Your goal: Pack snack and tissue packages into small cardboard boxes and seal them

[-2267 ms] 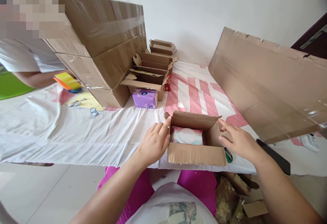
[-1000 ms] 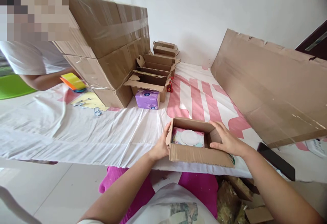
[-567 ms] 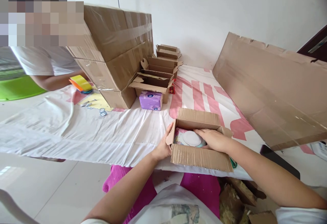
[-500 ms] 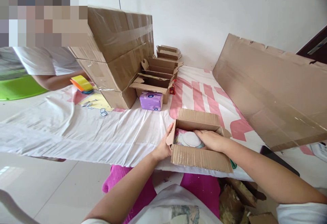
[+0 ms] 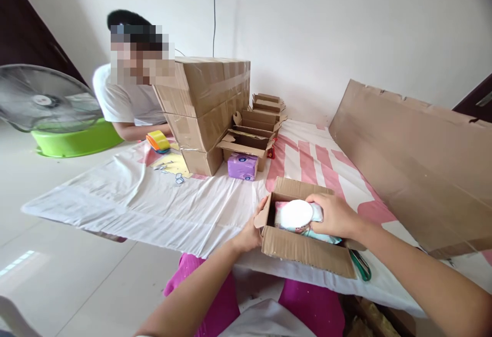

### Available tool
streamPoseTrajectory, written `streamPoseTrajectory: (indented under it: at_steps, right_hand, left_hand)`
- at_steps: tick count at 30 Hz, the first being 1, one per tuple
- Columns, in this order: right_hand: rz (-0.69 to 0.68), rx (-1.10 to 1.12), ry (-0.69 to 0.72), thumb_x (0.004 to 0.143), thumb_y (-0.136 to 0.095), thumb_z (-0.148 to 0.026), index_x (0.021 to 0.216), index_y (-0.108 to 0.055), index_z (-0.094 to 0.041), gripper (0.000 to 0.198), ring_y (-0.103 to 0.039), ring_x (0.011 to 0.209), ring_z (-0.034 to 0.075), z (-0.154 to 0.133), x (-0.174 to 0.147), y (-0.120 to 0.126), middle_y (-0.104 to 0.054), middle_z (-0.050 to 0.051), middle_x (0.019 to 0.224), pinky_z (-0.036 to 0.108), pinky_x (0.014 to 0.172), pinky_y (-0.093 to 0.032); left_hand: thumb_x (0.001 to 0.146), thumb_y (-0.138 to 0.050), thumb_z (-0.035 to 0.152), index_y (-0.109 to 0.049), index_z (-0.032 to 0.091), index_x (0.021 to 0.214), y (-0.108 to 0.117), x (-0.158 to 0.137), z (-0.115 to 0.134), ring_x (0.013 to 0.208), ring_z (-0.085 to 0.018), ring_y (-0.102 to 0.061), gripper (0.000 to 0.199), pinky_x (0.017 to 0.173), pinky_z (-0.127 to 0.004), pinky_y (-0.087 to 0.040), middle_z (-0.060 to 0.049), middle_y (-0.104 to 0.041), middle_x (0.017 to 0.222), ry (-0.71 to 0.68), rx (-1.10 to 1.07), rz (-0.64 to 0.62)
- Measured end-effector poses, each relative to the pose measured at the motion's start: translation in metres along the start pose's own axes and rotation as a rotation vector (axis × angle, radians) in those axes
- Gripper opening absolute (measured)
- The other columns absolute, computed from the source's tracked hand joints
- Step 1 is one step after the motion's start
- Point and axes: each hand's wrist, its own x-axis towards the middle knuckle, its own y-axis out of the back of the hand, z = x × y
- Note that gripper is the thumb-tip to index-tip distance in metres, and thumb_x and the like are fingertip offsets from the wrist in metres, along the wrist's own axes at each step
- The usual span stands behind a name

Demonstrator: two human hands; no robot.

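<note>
An open cardboard box (image 5: 307, 252) sits at the table's front edge before me, its long flaps folded outward. My left hand (image 5: 249, 233) is wrapped round the box's left end. Inside the box is a pack of wet wipes (image 5: 296, 214) with a white oval lid and a pink and pale-blue wrapper. The fingers of my right hand (image 5: 337, 216) are closed on the right part of that pack, which lies tilted near the box's top. Its lower side is hidden by the front flap. A green-handled item (image 5: 361, 265) lies by the box's right end, its kind unclear.
Stacked taped cartons (image 5: 209, 96) stand at centre left, beside a row of open boxes (image 5: 246, 144) and a purple pack (image 5: 243, 166). A large cardboard panel (image 5: 407, 173) leans on the right. Across the table, a person (image 5: 130, 103) sits near yellow-orange bands (image 5: 157, 141).
My right hand has raised the wipes pack higher in the box, and more of the wrapper shows. My left hand stays on the box. The view has shifted, showing more of the room.
</note>
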Motion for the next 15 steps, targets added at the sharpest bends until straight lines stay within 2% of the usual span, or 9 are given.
streamPoseTrajectory:
  at_steps: [4, 6, 8, 11, 13, 15]
  right_hand:
    - [0.258, 0.103, 0.024, 0.063, -0.064, -0.027, 0.098, -0.063, -0.024, 0.036, -0.062, 0.074, 0.019, -0.002, -0.022, 0.04, -0.069, 0.001, 0.089, 0.028, 0.064, -0.047]
    - [0.434, 0.125, 0.003, 0.064, -0.064, -0.031, 0.1, -0.062, -0.024, 0.036, -0.061, 0.071, 0.02, 0.008, -0.039, 0.052, -0.068, 0.002, 0.086, 0.03, 0.062, -0.047]
    - [0.598, 0.145, -0.041, 0.064, -0.066, -0.035, 0.101, -0.062, -0.026, 0.039, -0.061, 0.07, 0.022, 0.025, -0.056, 0.053, -0.067, 0.003, 0.085, 0.033, 0.061, -0.048]
    - [0.72, 0.193, -0.1, 0.065, -0.067, -0.038, 0.104, -0.061, -0.027, 0.041, -0.059, 0.068, 0.024, 0.049, -0.074, 0.028, -0.066, 0.005, 0.086, 0.036, 0.058, -0.049]
    - [0.704, 0.222, -0.103, 0.066, -0.066, -0.036, 0.104, -0.06, -0.025, 0.039, -0.059, 0.068, 0.023, 0.057, -0.078, -0.005, -0.065, 0.005, 0.087, 0.035, 0.057, -0.049]
    - [0.615, 0.245, -0.071, 0.068, -0.064, -0.032, 0.103, -0.059, -0.025, 0.036, -0.062, 0.073, 0.023, 0.06, -0.078, -0.046, -0.066, 0.005, 0.09, 0.034, 0.06, -0.053]
  left_hand:
    - [0.066, -0.083, 0.038, -0.003, 0.029, 0.154, 0.043, -0.006, 0.008, 0.148, -0.034, -0.021, 0.119, 0.122, -0.049, -0.021, -0.012, -0.017, 0.161, -0.005, 0.11, 0.056]
    - [0.062, -0.085, 0.043, -0.008, 0.028, 0.154, 0.078, -0.008, 0.012, 0.148, -0.035, -0.018, 0.121, 0.123, -0.05, -0.018, -0.012, -0.015, 0.162, -0.002, 0.191, 0.148]
    - [0.061, -0.083, 0.05, -0.012, 0.026, 0.154, 0.117, -0.01, 0.017, 0.149, -0.036, -0.016, 0.119, 0.123, -0.052, -0.014, -0.012, -0.015, 0.162, 0.019, 0.288, 0.25]
    - [0.061, -0.08, 0.059, -0.011, 0.02, 0.153, 0.171, -0.013, 0.022, 0.15, -0.036, -0.011, 0.121, 0.123, -0.053, -0.009, -0.015, -0.012, 0.162, 0.09, 0.407, 0.354]
    - [0.057, -0.08, 0.061, -0.015, 0.018, 0.151, 0.194, -0.016, 0.021, 0.149, -0.037, -0.011, 0.122, 0.122, -0.053, -0.009, -0.017, -0.015, 0.16, 0.145, 0.452, 0.402]
    - [0.053, -0.082, 0.06, -0.022, 0.016, 0.148, 0.204, -0.02, 0.017, 0.148, -0.039, -0.013, 0.12, 0.122, -0.053, -0.01, -0.019, -0.024, 0.156, 0.195, 0.475, 0.463]
